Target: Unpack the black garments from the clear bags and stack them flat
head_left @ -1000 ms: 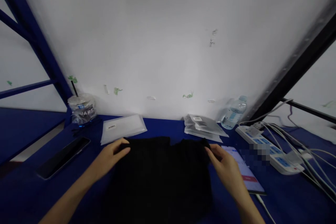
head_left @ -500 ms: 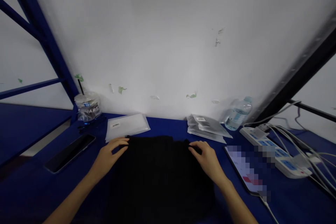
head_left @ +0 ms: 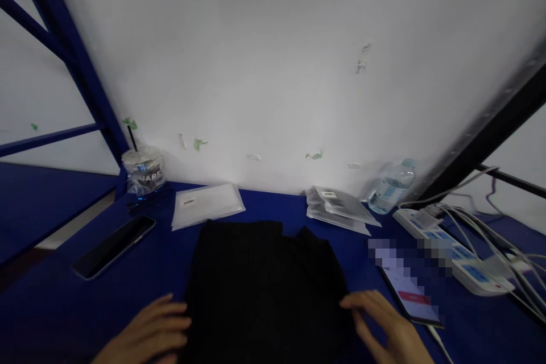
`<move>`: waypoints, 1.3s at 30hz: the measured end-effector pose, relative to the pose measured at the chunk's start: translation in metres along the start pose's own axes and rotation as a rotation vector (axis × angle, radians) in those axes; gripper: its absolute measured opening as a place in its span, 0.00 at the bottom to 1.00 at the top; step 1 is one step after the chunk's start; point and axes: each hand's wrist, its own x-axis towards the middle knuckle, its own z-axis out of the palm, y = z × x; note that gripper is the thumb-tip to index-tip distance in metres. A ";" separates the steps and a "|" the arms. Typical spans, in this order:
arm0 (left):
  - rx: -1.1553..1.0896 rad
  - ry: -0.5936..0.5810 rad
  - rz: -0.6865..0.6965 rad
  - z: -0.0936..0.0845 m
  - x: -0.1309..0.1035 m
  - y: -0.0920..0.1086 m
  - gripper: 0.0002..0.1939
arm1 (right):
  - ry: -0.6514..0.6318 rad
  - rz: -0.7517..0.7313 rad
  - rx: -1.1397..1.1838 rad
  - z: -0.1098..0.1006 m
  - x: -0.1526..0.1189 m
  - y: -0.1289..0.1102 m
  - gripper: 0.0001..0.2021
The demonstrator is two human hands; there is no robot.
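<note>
A black piece of folded cloth [head_left: 264,284], seemingly a garment, lies flat on the blue tabletop in front of me. Beside its lower left edge is my left hand [head_left: 147,333], fingers stretched out and spread, slightly blurred, the tips at the fabric's side. My right hand [head_left: 384,318] is at the lower right edge, its fingertips at the cloth and the thumb held apart from the fingers. Neither hand grips the fabric. The cloth's near end runs out of view at the bottom.
Clear bags with labels lie at the back left [head_left: 209,205] and back right [head_left: 339,210]. A water bottle [head_left: 392,187], a white power strip [head_left: 452,250] with cables and a lit phone [head_left: 407,284] are right. A dark phone [head_left: 114,247] and bagged cup [head_left: 145,173] are left.
Both hands have left the cloth's far corners and come back toward me along its sides. The far right corner now shows as a raised, uneven point.
</note>
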 end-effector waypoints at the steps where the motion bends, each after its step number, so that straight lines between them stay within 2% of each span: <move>1: 0.055 0.081 -0.031 -0.005 0.012 -0.002 0.23 | 0.034 0.051 0.018 0.002 0.012 -0.006 0.07; 2: 0.108 0.109 -0.052 -0.010 0.025 -0.003 0.24 | 0.056 0.092 0.045 0.005 0.025 -0.013 0.08; 5: 0.231 0.097 -0.043 -0.018 0.063 -0.012 0.30 | -0.054 0.131 0.166 0.027 0.067 -0.032 0.08; 7: 0.262 0.079 -0.017 -0.018 0.081 -0.020 0.32 | -0.096 0.142 0.173 0.048 0.091 -0.038 0.09; 9: 0.226 0.057 0.007 -0.019 0.093 -0.028 0.28 | -0.106 0.127 0.192 0.068 0.111 -0.037 0.10; 11: 0.129 0.039 -0.010 -0.025 0.106 -0.035 0.19 | -0.117 0.109 0.233 0.080 0.129 -0.032 0.07; 13: 0.022 0.076 -0.111 -0.036 0.122 -0.041 0.12 | -0.113 0.113 0.286 0.084 0.145 -0.025 0.05; 14: -0.014 0.118 -0.183 -0.041 0.131 -0.044 0.12 | -0.096 0.122 0.312 0.082 0.151 -0.021 0.06; 16: -0.035 0.224 -0.319 -0.048 0.148 -0.049 0.17 | -0.042 0.138 0.348 0.073 0.158 -0.014 0.12; 18: -0.011 0.313 -0.380 -0.047 0.156 -0.048 0.22 | -0.016 0.141 0.358 0.056 0.152 -0.007 0.14; 21: 0.043 0.319 -0.305 -0.029 0.147 -0.028 0.25 | -0.053 0.107 0.244 0.032 0.129 0.006 0.14; 22: 0.058 0.264 -0.252 -0.021 0.140 -0.016 0.24 | -0.065 0.095 0.163 0.026 0.122 0.011 0.16; 24: 0.067 0.070 -0.114 -0.005 0.122 0.012 0.25 | -0.069 0.092 0.006 0.021 0.114 0.022 0.16; 27: 0.093 -0.133 0.022 0.012 0.102 0.051 0.34 | -0.018 0.149 -0.075 0.024 0.120 0.033 0.04; 29: 0.130 -0.191 0.071 0.018 0.095 0.066 0.39 | 0.073 0.200 -0.074 0.029 0.129 0.033 0.12; 31: 0.173 -0.198 0.116 0.023 0.093 0.069 0.42 | 0.161 0.224 -0.063 0.032 0.131 0.026 0.18; 33: 0.215 -0.171 0.173 0.027 0.093 0.064 0.43 | 0.184 0.192 -0.037 0.035 0.125 0.013 0.18; 37: 0.298 -0.106 0.271 0.037 0.093 0.051 0.40 | -0.008 0.039 -0.034 0.043 0.098 -0.010 0.19; 39: 0.351 -0.058 0.305 0.041 0.093 0.047 0.40 | -0.135 0.076 -0.095 0.049 0.089 -0.012 0.26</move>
